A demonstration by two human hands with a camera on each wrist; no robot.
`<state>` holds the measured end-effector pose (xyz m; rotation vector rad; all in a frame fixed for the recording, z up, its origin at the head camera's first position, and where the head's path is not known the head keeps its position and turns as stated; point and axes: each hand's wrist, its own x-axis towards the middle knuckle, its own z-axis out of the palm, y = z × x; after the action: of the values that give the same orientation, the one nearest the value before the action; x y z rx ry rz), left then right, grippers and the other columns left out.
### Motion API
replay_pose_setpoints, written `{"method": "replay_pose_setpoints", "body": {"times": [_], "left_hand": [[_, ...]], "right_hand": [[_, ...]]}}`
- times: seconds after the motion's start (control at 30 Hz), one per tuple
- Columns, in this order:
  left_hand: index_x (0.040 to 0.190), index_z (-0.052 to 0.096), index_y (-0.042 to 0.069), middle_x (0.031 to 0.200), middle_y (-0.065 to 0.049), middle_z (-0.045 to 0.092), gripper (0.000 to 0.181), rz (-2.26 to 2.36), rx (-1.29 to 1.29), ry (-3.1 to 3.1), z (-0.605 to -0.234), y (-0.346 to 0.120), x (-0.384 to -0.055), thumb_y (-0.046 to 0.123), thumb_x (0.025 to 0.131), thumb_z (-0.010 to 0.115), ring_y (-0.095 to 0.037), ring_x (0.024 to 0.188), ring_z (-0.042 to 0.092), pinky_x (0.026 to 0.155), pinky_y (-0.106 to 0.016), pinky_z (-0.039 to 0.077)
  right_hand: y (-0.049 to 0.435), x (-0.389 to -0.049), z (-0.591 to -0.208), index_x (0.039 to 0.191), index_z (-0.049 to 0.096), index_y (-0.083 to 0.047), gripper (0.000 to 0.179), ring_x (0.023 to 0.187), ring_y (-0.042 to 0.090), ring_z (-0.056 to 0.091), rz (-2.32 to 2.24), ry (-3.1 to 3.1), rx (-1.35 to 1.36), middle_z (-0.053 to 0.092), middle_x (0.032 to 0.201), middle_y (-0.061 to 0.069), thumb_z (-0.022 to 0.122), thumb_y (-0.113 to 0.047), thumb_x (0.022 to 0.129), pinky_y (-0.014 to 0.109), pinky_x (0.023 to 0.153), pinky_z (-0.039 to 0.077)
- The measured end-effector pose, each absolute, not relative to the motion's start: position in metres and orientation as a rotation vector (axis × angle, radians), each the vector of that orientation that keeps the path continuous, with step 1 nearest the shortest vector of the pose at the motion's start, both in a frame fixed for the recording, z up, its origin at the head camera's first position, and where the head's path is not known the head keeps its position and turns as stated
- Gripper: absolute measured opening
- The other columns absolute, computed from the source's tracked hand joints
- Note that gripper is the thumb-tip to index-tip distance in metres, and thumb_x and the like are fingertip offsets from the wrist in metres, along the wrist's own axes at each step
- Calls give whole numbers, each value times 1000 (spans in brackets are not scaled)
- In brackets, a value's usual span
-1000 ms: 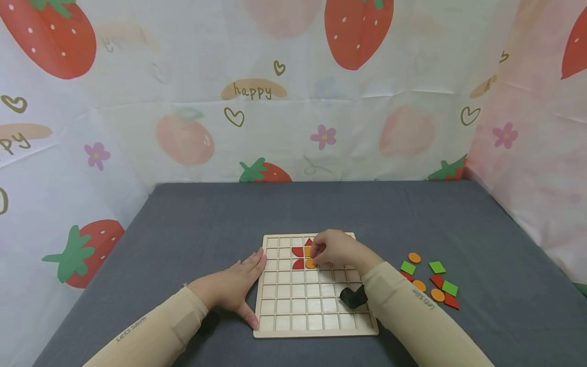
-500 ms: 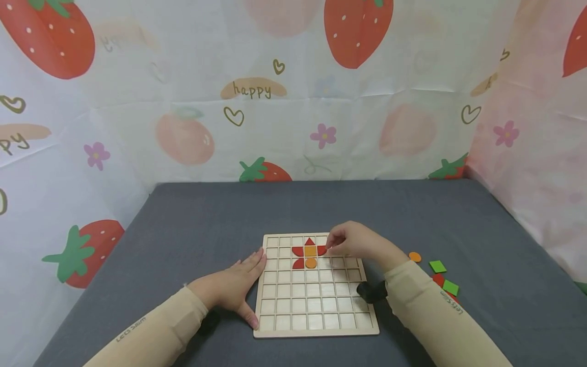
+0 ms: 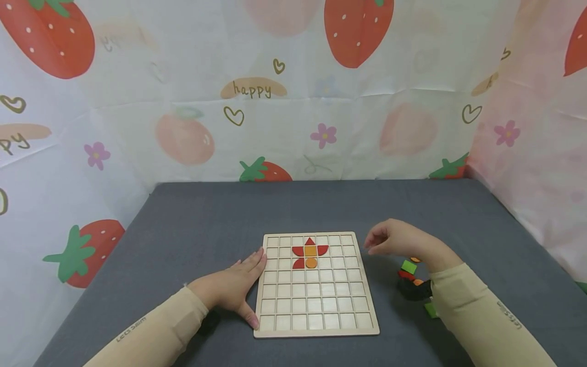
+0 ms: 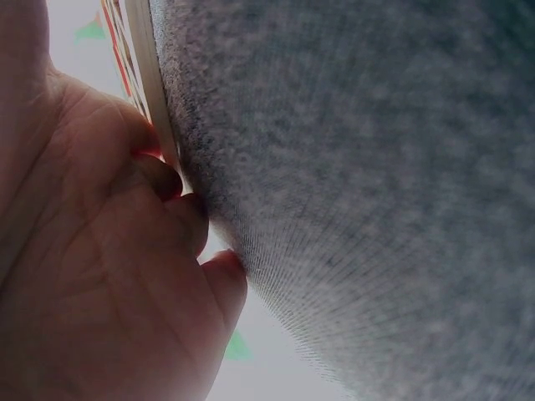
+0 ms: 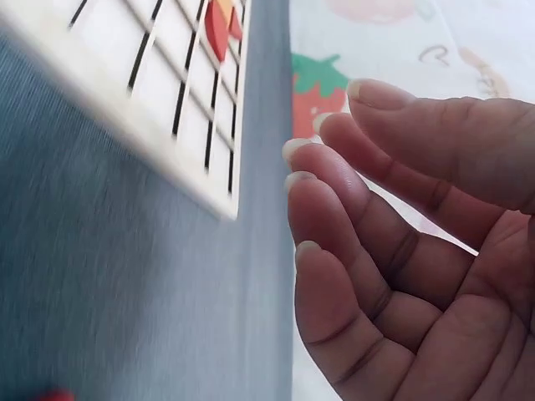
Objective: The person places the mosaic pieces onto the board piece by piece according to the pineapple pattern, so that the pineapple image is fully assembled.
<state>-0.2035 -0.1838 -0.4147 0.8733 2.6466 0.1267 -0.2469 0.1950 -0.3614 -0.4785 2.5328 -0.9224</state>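
A wooden grid board [image 3: 316, 306] lies flat on the grey cloth. Set in its upper cells are a red triangle [image 3: 310, 241], an orange square [image 3: 310, 251], an orange disc [image 3: 311, 263] and red rounded pieces, such as the one [image 3: 323, 250] right of the square. My left hand [image 3: 231, 285] rests against the board's left edge, thumb spread from straight fingers. Off the board's right side, my right hand [image 3: 403, 240] hovers with loosely bent fingers. In the right wrist view nothing sits between that hand's thumb and fingers [image 5: 326, 292].
Loose green [image 3: 408, 266], red and orange pieces lie right of the board, partly hidden by the right forearm and the black wrist camera [image 3: 414, 290]. A strawberry-print curtain [image 3: 275, 132] stands behind and beside the table.
My right hand has let go of the red piece, now lying right of the orange square, and moved right, off the board. The left hand has stayed put.
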Motion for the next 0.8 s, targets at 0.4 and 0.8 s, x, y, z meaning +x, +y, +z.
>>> {"method": "replay_pose_setpoints", "body": {"times": [0.4, 0.8], "left_hand": [[146, 7, 1, 152, -15, -2, 141, 144, 879, 2636, -412, -184, -202, 77, 43, 66, -25, 139, 5, 108, -48, 18], [146, 6, 2, 153, -15, -2, 141, 143, 880, 2638, -413, -184, -203, 78, 43, 65, -25, 139, 5, 108, -48, 18]], "right_hand": [[227, -238, -368, 92, 68, -6, 15, 63, 16, 49, -851, 2562, -422, 63, 79, 2, 69, -16, 81, 30, 54, 42], [251, -231, -385, 86, 68, -7, 9, 69, 17, 56, -838, 2522, -417, 64, 77, -1, 70, -12, 78, 32, 62, 48]]}}
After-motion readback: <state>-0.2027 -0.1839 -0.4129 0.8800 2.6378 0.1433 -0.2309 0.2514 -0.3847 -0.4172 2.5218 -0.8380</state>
